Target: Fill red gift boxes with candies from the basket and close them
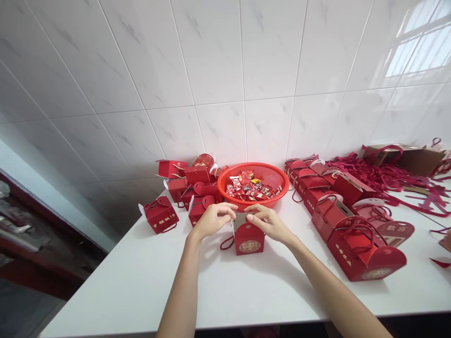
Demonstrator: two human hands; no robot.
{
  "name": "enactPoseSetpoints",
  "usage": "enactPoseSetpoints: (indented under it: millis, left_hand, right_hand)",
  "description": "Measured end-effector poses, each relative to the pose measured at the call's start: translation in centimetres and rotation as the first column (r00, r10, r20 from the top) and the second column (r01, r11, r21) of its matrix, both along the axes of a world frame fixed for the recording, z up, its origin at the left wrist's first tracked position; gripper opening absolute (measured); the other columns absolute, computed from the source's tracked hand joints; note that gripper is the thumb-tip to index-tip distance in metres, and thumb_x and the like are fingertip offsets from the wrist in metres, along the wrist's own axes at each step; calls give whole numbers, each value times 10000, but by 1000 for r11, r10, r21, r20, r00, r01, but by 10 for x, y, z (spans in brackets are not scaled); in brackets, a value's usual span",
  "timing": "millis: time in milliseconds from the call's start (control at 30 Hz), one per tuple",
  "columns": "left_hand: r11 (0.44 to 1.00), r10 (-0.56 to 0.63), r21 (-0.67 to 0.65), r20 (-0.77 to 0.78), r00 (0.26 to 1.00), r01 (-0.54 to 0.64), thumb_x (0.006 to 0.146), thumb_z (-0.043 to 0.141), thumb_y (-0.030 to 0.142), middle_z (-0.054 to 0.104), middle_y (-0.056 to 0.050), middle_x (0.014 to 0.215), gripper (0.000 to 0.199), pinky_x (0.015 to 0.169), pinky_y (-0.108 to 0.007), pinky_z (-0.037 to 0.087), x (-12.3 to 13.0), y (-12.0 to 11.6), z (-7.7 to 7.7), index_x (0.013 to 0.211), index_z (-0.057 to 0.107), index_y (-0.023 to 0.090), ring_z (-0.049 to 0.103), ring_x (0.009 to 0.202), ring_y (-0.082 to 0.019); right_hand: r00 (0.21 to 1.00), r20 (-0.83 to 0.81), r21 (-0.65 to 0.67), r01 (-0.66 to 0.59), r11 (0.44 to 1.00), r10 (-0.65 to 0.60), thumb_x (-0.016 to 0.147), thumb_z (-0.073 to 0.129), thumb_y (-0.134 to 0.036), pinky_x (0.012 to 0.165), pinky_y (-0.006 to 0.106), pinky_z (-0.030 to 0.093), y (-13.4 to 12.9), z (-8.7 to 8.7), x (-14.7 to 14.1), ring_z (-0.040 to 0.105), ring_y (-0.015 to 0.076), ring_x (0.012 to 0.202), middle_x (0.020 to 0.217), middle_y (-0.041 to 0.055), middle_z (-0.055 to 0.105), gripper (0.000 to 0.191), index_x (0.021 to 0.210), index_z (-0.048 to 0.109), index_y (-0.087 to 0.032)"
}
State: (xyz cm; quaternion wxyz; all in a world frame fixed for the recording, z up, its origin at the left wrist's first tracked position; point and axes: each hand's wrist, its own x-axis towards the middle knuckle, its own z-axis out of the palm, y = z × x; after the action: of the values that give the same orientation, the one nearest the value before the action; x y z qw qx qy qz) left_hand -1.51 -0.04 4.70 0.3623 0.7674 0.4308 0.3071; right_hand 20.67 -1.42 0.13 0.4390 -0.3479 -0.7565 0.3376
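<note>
A small red gift box (pixel 250 244) with gold characters stands upright on the white table in front of me, its pale inner flap showing at the top. My left hand (pixel 213 220) grips the box's upper left edge, fingers bent over the flap. On the upper right edge, my right hand (pixel 269 224) pinches the box with its thumb near the rounded front panel. A dark red cord handle (pixel 227 243) loops out at the box's left side. Just behind it sits a red plastic colander (pixel 278 202) with wrapped candies (pixel 248 188) inside.
Several red boxes (pixel 162 215) cluster at the left, some with lids up. A long row of closed, corded boxes (pixel 347 249) lines the right. Beyond lie heaped magenta ribbons (pixel 373 173) and an open cardboard box (pixel 410 157). A tiled wall (pixel 218 56) backs the table (pixel 141 291).
</note>
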Motion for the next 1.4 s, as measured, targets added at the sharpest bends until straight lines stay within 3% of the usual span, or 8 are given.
enactPoseSetpoints:
  millis: [167,267,433,633,933,1133,1267,1400]
  left_hand:
    - [999,40,-22,20,999,-40,780,624,387,692,-115,1197,285,932,-400,506,3,-5,-5,597,681,176,667,1014,-272]
    - [1000,-2,-31,-29,1000,2,769,624,325,691,-100,1184,191,892,-374,515,3,-8,-10,722,746,185,657,1027,-269]
    - [991,-91,-100,-16,996,89,689,623,194,683,-75,1255,454,974,-367,488,-4,-11,-16,1130,731,207,589,1207,-289]
    - [970,-144,-199,-15,989,138,675,679,207,546,-82,1465,690,1123,-410,391,-12,-11,-16,1359,586,204,449,1388,-310]
    - [939,-165,-293,72,984,180,671,715,180,512,-82,1492,784,1090,-414,426,-15,-12,-19,1426,511,228,493,1347,-304]
    - [939,-157,-300,62,986,169,640,826,287,402,-107,1571,944,1140,-434,358,-19,-9,-24,1495,430,232,446,1377,-317]
    - [906,-157,-391,46,986,163,628,857,352,363,-117,1593,1020,1154,-433,344,-22,-7,-27,1525,388,228,422,1403,-321]
    - [893,-176,-415,39,984,176,651,852,378,386,-120,1579,1005,1170,-428,322,-22,-5,-28,1528,388,219,416,1413,-311]
  right_hand:
    - [1000,26,24,0,1000,-1,938,570,-466,838,335,496,-1,0,-1,626,245,1058,1115,109,671,358,800,768,-202]
    - [997,12,0,-70,998,70,895,574,-306,875,356,500,-3,3,1,604,248,1107,1253,91,628,219,958,770,-230]
    - [965,160,-34,-203,979,206,733,589,-197,1100,480,363,-6,11,8,452,313,1340,1476,91,468,440,1148,731,-236]
    - [828,540,-75,-132,988,151,678,670,-210,1154,591,202,-14,18,7,225,393,1472,1659,71,145,577,1250,693,-282]
    - [778,623,154,-12,988,-88,813,656,-254,1015,501,407,-28,24,-2,519,315,1209,1620,115,270,159,953,707,-197]
    - [799,582,130,91,987,-151,751,777,-495,1020,494,422,-28,24,13,450,359,1350,1598,179,293,501,1103,577,-200]
    - [774,620,9,155,988,-127,674,797,-617,925,478,490,-32,21,25,568,394,1233,1607,202,253,767,1274,514,-232]
    - [723,677,-15,198,980,-136,711,775,-602,869,469,517,-37,20,27,632,396,1136,1635,186,186,774,1336,488,-246]
